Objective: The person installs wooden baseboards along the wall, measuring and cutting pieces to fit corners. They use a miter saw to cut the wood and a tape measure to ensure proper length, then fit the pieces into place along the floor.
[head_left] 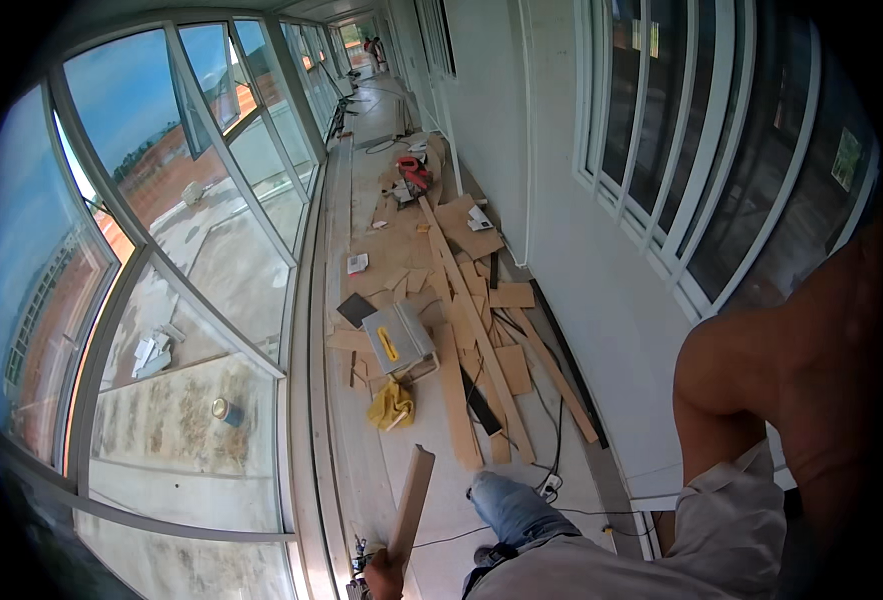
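At the lower edge my left hand [384, 577] is closed around the lower end of a flat wooden strip [413, 500], which tilts upward and away from me. Beside that hand, a small dark and metallic object [363, 555] shows in part; I cannot make out its kind. My right arm [752, 375] is bent and raised close to the camera at the right, and its hand does not show. Past the strip lie a crumpled yellow bag [392, 404] and a grey case [399, 337] with a yellow handle.
Long wooden boards [474, 325], offcuts and dark strips litter the corridor floor. A red power tool [414, 176] sits farther off. Black cables [559, 440] trail along the right. Glazed window frames [232, 320] line the left, a white wall [562, 250] the right. A person [373, 50] stands far down the corridor.
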A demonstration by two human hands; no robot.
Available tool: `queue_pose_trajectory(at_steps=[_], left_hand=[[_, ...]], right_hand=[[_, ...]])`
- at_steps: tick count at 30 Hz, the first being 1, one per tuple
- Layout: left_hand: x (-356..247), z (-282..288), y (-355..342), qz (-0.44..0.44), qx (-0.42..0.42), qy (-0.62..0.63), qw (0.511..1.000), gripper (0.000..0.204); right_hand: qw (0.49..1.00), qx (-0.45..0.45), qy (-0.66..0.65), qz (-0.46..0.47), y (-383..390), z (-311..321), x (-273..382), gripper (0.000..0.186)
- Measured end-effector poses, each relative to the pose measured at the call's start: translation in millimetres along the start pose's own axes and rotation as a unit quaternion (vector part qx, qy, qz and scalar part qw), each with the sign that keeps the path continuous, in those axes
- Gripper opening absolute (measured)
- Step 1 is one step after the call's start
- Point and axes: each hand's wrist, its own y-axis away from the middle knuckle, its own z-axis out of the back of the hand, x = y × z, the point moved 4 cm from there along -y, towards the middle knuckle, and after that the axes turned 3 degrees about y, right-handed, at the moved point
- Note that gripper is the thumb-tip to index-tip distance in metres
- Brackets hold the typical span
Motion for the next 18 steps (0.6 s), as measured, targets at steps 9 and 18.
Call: queue_pose_trajectory(at_steps=[9, 18], left_hand=[[-29.5, 30.4, -171.8, -0.019, 0.002, -0.004, 1.000, 0.025], [-71.8, 74.8, -327.9, 0.061, -0.073, 0.010, 0.995, 0.028]], right_hand=[[0.994, -0.012, 0.098, -0.052, 98.2, -134.2, -86.4, 0.019], [0.997, 0.057, -0.044, -0.021, 174.0, -379.8, -110.1, 0.015]])
